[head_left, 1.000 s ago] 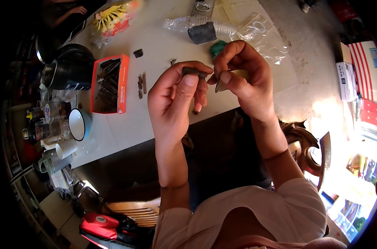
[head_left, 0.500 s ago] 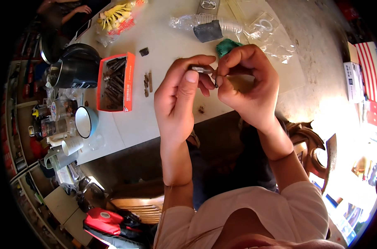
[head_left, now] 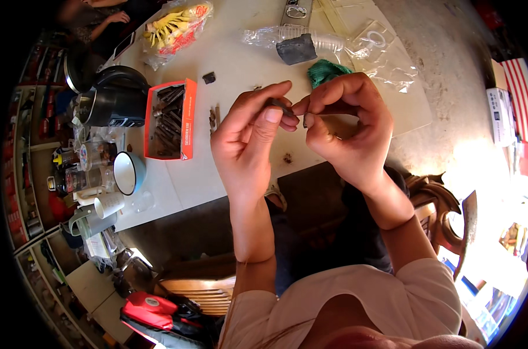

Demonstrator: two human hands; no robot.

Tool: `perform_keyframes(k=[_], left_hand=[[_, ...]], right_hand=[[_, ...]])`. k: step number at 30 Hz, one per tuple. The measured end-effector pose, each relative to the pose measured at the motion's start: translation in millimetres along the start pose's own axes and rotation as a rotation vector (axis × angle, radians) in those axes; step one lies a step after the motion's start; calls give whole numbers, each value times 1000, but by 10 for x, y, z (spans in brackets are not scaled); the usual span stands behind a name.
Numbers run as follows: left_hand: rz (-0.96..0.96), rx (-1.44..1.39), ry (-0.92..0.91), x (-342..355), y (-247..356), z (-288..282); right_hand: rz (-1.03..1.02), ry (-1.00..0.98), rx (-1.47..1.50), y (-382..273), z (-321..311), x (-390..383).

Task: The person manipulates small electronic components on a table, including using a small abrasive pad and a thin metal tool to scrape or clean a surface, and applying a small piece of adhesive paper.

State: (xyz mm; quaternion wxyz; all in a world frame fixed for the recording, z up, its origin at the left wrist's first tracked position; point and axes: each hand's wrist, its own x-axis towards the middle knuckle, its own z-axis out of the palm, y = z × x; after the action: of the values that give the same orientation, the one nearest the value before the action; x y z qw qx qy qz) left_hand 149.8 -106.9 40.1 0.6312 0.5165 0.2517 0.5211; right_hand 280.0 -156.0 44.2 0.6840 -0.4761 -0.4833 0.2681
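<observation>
Held a small dark piece [head_left: 282, 107] in the left hand [head_left: 247, 136], squeezed between thumb and fingers, up above the table [head_left: 176, 177]. Had the right hand [head_left: 362, 139] just beside it, with thumb and finger bent together in a pinch near one end of the piece. Could not tell about anything tiny inside that pinch. Saw dark crumbs [head_left: 287, 158] lower down, close to the table's near edge. Found a white cup [head_left: 108, 205] off to the left, with a bowl [head_left: 129, 174] just past it. Spotted brown bits [head_left: 213, 120] near a red box [head_left: 189, 125] full of dark sticks [head_left: 171, 119]. Noticed a black kettle [head_left: 118, 104] left of the box. Saw a green cloth [head_left: 326, 71] past the right hand, then a grey block [head_left: 296, 49] by clear plastic [head_left: 386, 55]. Spied a bag [head_left: 178, 32] with yellow and red, and another person's arm [head_left: 105, 24] farthest off.
</observation>
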Motion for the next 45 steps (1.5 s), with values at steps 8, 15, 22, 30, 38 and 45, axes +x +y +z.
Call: perform_keyframes(k=[8, 15, 22, 30, 38, 45], left_hand=[[5, -136, 32, -9, -10, -28], [24, -94, 33, -6, -47, 11], [28, -60, 22, -8, -53, 26], [33, -4, 43, -9, -47, 44], [29, 75, 55, -17, -37, 30], [15, 174, 98, -37, 8, 93]], right_hand=[[106, -47, -38, -79, -16, -2], [82, -95, -76, -79, -57, 15], [87, -90, -52, -69, -53, 17], [101, -82, -65, -80, -48, 20], [126, -120, -66, -69, -49, 22], [-1, -25, -153, 17, -2, -21]])
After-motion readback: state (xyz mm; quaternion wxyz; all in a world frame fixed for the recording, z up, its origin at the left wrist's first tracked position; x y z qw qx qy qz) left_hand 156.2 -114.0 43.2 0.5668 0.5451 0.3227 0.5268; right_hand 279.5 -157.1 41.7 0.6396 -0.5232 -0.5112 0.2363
